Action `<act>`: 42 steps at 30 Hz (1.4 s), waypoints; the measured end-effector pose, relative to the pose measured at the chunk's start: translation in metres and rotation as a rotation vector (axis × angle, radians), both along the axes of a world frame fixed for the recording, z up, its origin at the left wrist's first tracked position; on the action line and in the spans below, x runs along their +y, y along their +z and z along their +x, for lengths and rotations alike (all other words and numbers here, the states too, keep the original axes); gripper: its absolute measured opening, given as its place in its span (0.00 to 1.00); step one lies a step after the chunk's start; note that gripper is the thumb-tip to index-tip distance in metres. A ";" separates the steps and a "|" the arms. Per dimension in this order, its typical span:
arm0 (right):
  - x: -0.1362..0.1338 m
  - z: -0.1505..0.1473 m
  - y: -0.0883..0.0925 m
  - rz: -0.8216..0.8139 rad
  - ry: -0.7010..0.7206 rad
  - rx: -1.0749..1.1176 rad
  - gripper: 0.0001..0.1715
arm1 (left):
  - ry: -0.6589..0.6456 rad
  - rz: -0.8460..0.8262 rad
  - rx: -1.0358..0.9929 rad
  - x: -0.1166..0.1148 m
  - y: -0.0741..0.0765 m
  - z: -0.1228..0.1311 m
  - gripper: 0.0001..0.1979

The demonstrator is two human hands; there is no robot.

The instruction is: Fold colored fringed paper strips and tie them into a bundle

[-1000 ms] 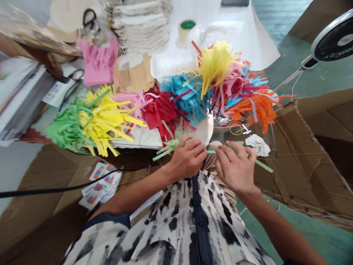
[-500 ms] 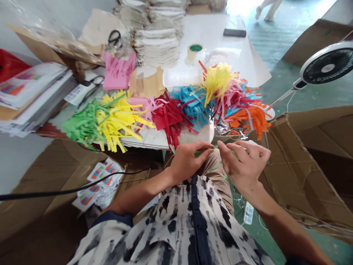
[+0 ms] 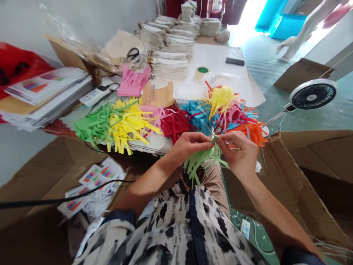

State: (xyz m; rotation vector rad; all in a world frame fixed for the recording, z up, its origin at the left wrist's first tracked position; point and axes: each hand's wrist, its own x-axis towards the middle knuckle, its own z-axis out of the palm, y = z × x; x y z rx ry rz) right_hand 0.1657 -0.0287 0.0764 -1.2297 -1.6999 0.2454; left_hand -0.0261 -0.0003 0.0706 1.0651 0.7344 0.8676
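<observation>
Fringe (image 3: 198, 161), light green: cut into strips, pinched at top by left hand (image 3: 190, 143) and right hand (image 3: 242, 150), apparently unfinished. Beyond: coloured bunches (image 3: 131, 126), cut likewise.

- Bare left hand (image 3: 191, 145): thumb and forefinger are set together in a pinch, pointed inward.
- Bare right hand (image 3: 242, 150): a similar pinch is formed; fingertips are held just beside the left's.
- Bare left forearm (image 3: 154, 176) and bare right forearm (image 3: 266, 206): both are angled inward.
</observation>
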 end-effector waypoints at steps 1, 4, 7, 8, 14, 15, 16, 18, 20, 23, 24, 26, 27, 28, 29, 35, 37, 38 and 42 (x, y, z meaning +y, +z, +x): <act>0.006 -0.003 0.002 -0.068 0.010 0.069 0.07 | 0.032 0.043 -0.003 0.004 0.003 -0.002 0.13; 0.022 -0.012 0.007 -0.210 0.047 0.200 0.10 | 0.090 0.086 -0.039 0.012 0.008 -0.007 0.13; 0.033 -0.020 0.013 -0.292 0.187 0.244 0.12 | 0.159 0.068 -0.034 0.015 0.007 -0.013 0.16; 0.035 -0.023 0.015 -0.306 0.229 0.240 0.12 | 0.180 0.066 -0.028 0.015 0.007 -0.015 0.17; 0.068 -0.046 0.023 -0.225 0.200 0.092 0.14 | 0.304 0.069 -0.031 0.022 -0.001 -0.034 0.20; 0.084 -0.050 0.024 -0.212 0.172 0.067 0.15 | 0.337 0.077 -0.029 0.025 -0.003 -0.038 0.20; 0.103 -0.054 0.024 -0.196 0.129 0.033 0.16 | 0.365 0.090 -0.020 0.029 -0.004 -0.042 0.19; 0.152 -0.063 0.024 -0.159 -0.016 -0.113 0.16 | 0.397 0.125 0.007 0.035 -0.007 -0.052 0.18; 0.205 -0.074 0.021 -0.233 -0.067 -0.389 0.16 | 0.419 0.155 0.028 0.039 -0.008 -0.061 0.17; 0.270 -0.091 0.011 -0.414 -0.073 -0.659 0.17 | 0.477 0.167 -0.004 0.042 -0.008 -0.074 0.16; 0.285 -0.097 0.006 -0.445 -0.068 -0.700 0.17 | 0.496 0.155 -0.027 0.041 -0.008 -0.077 0.16; 0.307 -0.107 -0.005 -0.491 -0.052 -0.756 0.17 | 0.519 0.116 -0.078 0.039 -0.008 -0.082 0.19; 0.314 -0.111 -0.010 -0.516 -0.046 -0.784 0.17 | 0.521 0.091 -0.102 0.038 -0.009 -0.084 0.20; 0.319 -0.113 -0.015 -0.540 -0.042 -0.807 0.16 | 0.517 0.065 -0.119 0.036 -0.010 -0.086 0.20; 0.323 -0.116 -0.019 -0.563 -0.038 -0.826 0.15 | 0.513 0.043 -0.130 0.034 -0.011 -0.088 0.19; 0.329 -0.115 -0.024 -0.572 -0.087 -0.812 0.12 | 0.542 0.026 -0.120 0.024 -0.016 -0.093 0.14; 0.320 -0.113 -0.016 -0.511 -0.126 -0.760 0.14 | 0.574 0.054 -0.086 0.021 -0.018 -0.094 0.14; 0.313 -0.113 -0.011 -0.476 -0.152 -0.737 0.15 | 0.591 0.071 -0.054 0.020 -0.018 -0.095 0.13; 0.249 -0.112 0.013 -0.238 -0.098 -0.385 0.18 | 0.690 0.195 0.115 0.014 -0.018 -0.093 0.12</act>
